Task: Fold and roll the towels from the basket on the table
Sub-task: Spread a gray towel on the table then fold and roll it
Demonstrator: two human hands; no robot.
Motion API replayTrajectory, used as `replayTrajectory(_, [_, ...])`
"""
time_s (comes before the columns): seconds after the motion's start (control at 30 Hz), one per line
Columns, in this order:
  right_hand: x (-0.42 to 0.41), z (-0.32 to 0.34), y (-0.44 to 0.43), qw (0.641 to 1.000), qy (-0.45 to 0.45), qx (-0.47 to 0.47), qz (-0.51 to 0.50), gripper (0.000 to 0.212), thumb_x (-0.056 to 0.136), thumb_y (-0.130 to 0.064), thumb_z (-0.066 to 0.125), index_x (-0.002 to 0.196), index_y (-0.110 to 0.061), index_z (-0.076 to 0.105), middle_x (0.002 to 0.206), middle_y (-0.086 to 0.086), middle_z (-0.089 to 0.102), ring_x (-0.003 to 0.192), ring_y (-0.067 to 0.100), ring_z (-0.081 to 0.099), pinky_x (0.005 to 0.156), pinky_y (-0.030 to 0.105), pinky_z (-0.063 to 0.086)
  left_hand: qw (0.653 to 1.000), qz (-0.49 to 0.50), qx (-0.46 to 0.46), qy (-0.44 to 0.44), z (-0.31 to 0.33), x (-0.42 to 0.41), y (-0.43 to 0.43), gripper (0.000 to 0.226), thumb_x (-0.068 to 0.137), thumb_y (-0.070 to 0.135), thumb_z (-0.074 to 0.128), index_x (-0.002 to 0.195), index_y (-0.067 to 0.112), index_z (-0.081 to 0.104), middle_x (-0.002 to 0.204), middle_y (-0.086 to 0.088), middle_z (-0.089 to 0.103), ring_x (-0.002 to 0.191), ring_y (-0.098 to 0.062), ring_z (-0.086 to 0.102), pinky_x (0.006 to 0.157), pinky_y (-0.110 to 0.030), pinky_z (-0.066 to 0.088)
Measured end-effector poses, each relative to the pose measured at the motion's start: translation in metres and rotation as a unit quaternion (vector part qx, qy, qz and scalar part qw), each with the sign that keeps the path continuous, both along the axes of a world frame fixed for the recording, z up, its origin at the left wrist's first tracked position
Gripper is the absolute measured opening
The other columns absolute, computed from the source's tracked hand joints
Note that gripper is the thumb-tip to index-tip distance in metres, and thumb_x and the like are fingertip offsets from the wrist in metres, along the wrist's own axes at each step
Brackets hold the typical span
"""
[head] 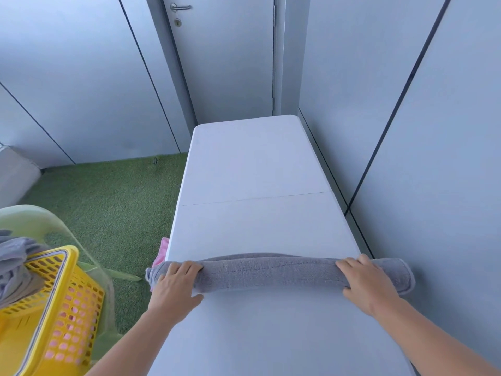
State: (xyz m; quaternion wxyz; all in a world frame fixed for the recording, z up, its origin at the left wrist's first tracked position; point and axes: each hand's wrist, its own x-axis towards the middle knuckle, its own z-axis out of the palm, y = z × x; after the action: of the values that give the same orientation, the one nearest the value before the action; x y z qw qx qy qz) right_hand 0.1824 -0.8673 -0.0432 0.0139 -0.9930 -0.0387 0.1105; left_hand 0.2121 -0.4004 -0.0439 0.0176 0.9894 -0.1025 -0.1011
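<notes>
A grey towel [271, 272] lies rolled into a long tube across the white table [254, 164], spanning its full width. My left hand [176, 283] presses on the roll's left end, fingers curled over it. Over the right end sits my right hand [366, 283], gripping the same way. At the lower left stands a yellow basket [67, 308] with more grey cloth [13, 267] bunched in it. A pink towel [161, 253] peeks out beside the table's left edge, mostly hidden.
A pale green tub [40, 221] stands behind the yellow basket. Green turf [108, 202] covers the floor on the left. Grey wall panels run close along the table's right side, and a door [225, 55] stands beyond its far end.
</notes>
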Motion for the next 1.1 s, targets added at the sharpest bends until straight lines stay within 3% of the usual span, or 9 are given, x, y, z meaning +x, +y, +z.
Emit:
replayTrajectory(0.2, [0.012, 0.021, 0.01, 0.998, 0.056, -0.035, 0.023, 0.019, 0.082, -0.033, 0.05, 0.098, -0.024, 0.057, 0.082, -0.012, 0.044, 0.098, 0.018, 0.04, 0.074, 0.033, 0.032, 1.0, -0.001, 0.028, -0.008, 0.006, 0.01, -0.01, 0.025, 0.078, 0.046, 0.051, 0.094, 0.028, 0.059, 0.091, 0.011, 0.059, 0.096, -0.022, 0.05, 0.077, -0.037, 0.042])
replayTrajectory(0.3, [0.014, 0.025, 0.0, 0.992, 0.113, 0.03, -0.038, 0.017, 0.081, -0.037, 0.046, 0.09, -0.034, 0.059, 0.085, -0.007, 0.049, 0.09, 0.022, 0.046, 0.073, 0.033, 0.034, 0.998, 0.001, 0.033, 0.053, 0.017, 0.01, -0.008, 0.028, 0.078, 0.047, 0.043, 0.083, 0.021, 0.052, 0.083, 0.009, 0.056, 0.094, -0.019, 0.049, 0.074, -0.036, 0.04])
replayTrajectory(0.4, [0.024, 0.018, -0.008, 0.992, 0.102, 0.056, -0.043, 0.027, 0.087, -0.03, 0.043, 0.106, -0.038, 0.059, 0.102, -0.005, 0.066, 0.097, 0.022, 0.057, 0.079, 0.033, 0.037, 0.999, -0.01, 0.021, 0.034, 0.018, 0.018, -0.004, 0.035, 0.078, 0.044, 0.04, 0.102, 0.031, 0.061, 0.096, 0.012, 0.06, 0.098, -0.017, 0.052, 0.076, -0.035, 0.045])
replayTrajectory(0.5, [0.033, 0.011, -0.005, 0.998, -0.001, 0.055, -0.04, 0.034, 0.095, -0.026, 0.041, 0.123, -0.027, 0.06, 0.115, -0.004, 0.067, 0.106, 0.022, 0.058, 0.092, 0.037, 0.042, 0.998, 0.004, -0.024, -0.053, 0.011, 0.025, -0.006, 0.039, 0.085, 0.034, 0.045, 0.118, 0.035, 0.065, 0.109, 0.012, 0.064, 0.104, -0.02, 0.059, 0.085, -0.04, 0.048])
replayTrajectory(0.6, [0.028, 0.007, 0.003, 0.996, -0.015, 0.089, -0.018, 0.049, 0.093, -0.046, 0.05, 0.137, -0.026, 0.054, 0.132, -0.007, 0.059, 0.125, 0.019, 0.051, 0.109, 0.039, 0.034, 0.993, -0.003, -0.069, -0.097, 0.003, 0.018, -0.019, 0.049, 0.09, 0.046, 0.035, 0.123, 0.03, 0.068, 0.117, 0.011, 0.066, 0.113, -0.021, 0.061, 0.101, -0.045, 0.044])
replayTrajectory(0.67, [0.021, 0.005, 0.01, 0.998, 0.013, 0.064, 0.002, 0.067, 0.084, -0.055, 0.054, 0.144, -0.028, 0.044, 0.139, -0.009, 0.05, 0.134, 0.016, 0.041, 0.115, 0.037, 0.024, 0.995, -0.02, -0.059, -0.083, -0.005, 0.011, -0.029, 0.059, 0.086, 0.059, 0.044, 0.132, 0.026, 0.062, 0.128, 0.011, 0.062, 0.123, -0.018, 0.055, 0.111, -0.044, 0.037])
replayTrajectory(0.77, [0.022, -0.001, 0.02, 0.999, 0.015, 0.024, 0.019, 0.077, 0.077, -0.056, 0.053, 0.146, -0.026, 0.039, 0.139, -0.007, 0.048, 0.133, 0.018, 0.038, 0.115, 0.037, 0.023, 0.997, -0.03, -0.043, -0.061, -0.012, 0.008, -0.048, 0.075, 0.077, 0.063, 0.053, 0.139, 0.022, 0.053, 0.135, 0.009, 0.057, 0.129, -0.017, 0.05, 0.115, -0.04, 0.028])
replayTrajectory(0.93, [0.043, -0.003, 0.076, 0.998, 0.037, 0.016, 0.05, 0.07, 0.078, -0.05, 0.061, 0.14, -0.022, 0.041, 0.134, -0.001, 0.051, 0.125, 0.025, 0.045, 0.111, 0.043, 0.029, 0.998, -0.036, -0.055, 0.004, -0.005, 0.018, -0.117, 0.071, 0.082, 0.048, 0.06, 0.146, 0.027, 0.037, 0.141, 0.009, 0.046, 0.136, -0.018, 0.039, 0.122, -0.045, 0.016])
replayTrajectory(1.1, [0.053, -0.015, 0.14, 0.997, 0.014, 0.022, 0.075, 0.055, 0.07, -0.044, 0.071, 0.116, -0.019, 0.056, 0.112, 0.002, 0.062, 0.107, 0.027, 0.059, 0.09, 0.045, 0.043, 0.996, -0.078, -0.026, 0.033, -0.007, 0.027, -0.18, 0.054, 0.083, 0.041, 0.063, 0.132, 0.027, 0.044, 0.129, 0.007, 0.051, 0.125, -0.02, 0.046, 0.111, -0.042, 0.028])
